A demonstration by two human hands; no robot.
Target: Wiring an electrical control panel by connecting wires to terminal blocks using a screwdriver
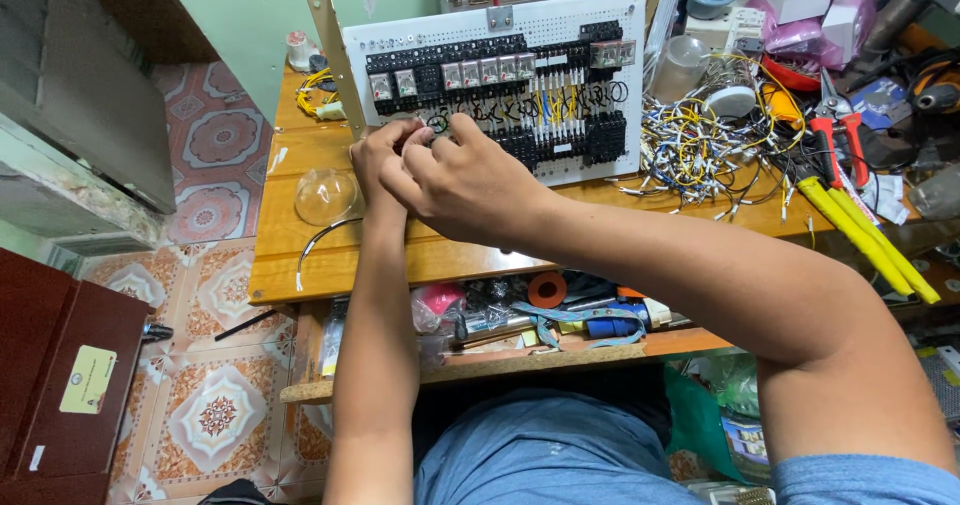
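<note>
A white perforated panel leans upright on the wooden table, carrying rows of black terminal blocks, clear relays and looped black and yellow wires. My left hand and my right hand meet at the panel's lower left corner. Both have fingers pinched together on a small part or wire end there; the hands hide what it is. My right hand lies over the left one.
A clear plastic dome and a loose black wire lie left of my hands. A tangle of cut wires and red and yellow hand tools fill the right side. A cluttered shelf sits under the tabletop.
</note>
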